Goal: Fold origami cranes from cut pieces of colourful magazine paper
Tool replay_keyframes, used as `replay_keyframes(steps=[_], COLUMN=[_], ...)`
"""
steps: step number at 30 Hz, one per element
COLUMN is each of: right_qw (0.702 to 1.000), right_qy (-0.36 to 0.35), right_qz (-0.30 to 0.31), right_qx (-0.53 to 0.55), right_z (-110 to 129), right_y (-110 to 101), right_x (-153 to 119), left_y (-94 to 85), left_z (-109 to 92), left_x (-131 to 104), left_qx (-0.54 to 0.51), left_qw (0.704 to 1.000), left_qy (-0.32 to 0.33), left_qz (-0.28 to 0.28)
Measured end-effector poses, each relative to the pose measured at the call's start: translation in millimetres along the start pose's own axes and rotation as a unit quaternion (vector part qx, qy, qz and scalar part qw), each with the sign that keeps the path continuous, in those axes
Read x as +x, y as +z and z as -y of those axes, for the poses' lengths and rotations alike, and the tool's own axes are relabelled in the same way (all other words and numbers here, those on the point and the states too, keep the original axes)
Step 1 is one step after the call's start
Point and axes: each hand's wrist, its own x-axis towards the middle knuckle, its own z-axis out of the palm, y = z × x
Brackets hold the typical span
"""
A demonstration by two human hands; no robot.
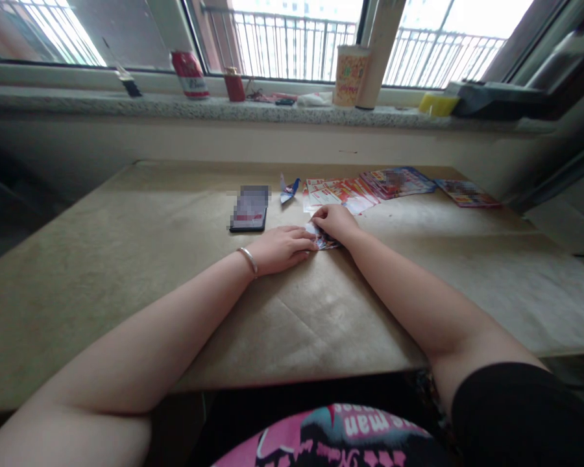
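A small printed paper point(327, 244) with a colourful pattern lies on the table under my two hands. My left hand point(283, 249), a silver bangle on its wrist, rests flat on the paper's left side with fingers stretched out. At the top of the sheet, my right hand point(338, 222) has thumb and fingers closed in a pinch on its edge; the fingers cover part of it. Just beyond stands a folded paper piece point(289, 190) in blue and white. To the left lies a phone point(250, 209).
Printed flyers point(343, 193) lie behind my right hand, with more glossy leaflets point(398, 181) and another leaflet point(466, 192) to the right. The beige table point(141, 259) meets a wall. On the windowsill point(272, 114) stand a red can point(189, 74) and a patterned cup point(350, 76).
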Motion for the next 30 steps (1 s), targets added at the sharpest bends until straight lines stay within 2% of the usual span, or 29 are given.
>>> replay_keyframes(steps=[3, 5, 7, 12, 23, 26, 30], right_qw=[0.998, 0.991, 0.972, 0.933, 0.927, 0.926, 0.921], right_qy=[-0.064, -0.136, -0.224, -0.344, -0.359, -0.361, -0.37], right_qz=[-0.005, -0.007, 0.003, 0.018, 0.007, 0.01, 0.009], right_qx=[0.023, -0.011, -0.065, -0.103, -0.108, -0.108, -0.122], right_z=[-8, -12, -15, -21, -27, -25, -24], right_y=[-3, -8, -14, -23, -22, -23, -26], right_x=[-8, -20, -34, -64, -72, -72, -72], left_y=[0.8, 0.9, 0.8, 0.8, -0.6, -1.4, -5.0], left_z=[0, 1, 1, 0, 3, 2, -5], left_x=[0, 0, 0, 0, -2, -2, -2], left_qx=[-0.006, -0.015, -0.021, -0.026, -0.038, -0.021, 0.01], left_qw=[1.0, 1.0, 1.0, 1.0, 0.999, 0.999, 0.998], left_qy=[0.004, 0.006, 0.005, -0.002, -0.016, -0.013, -0.043], left_qz=[-0.007, -0.01, -0.011, -0.007, 0.027, 0.03, 0.045])
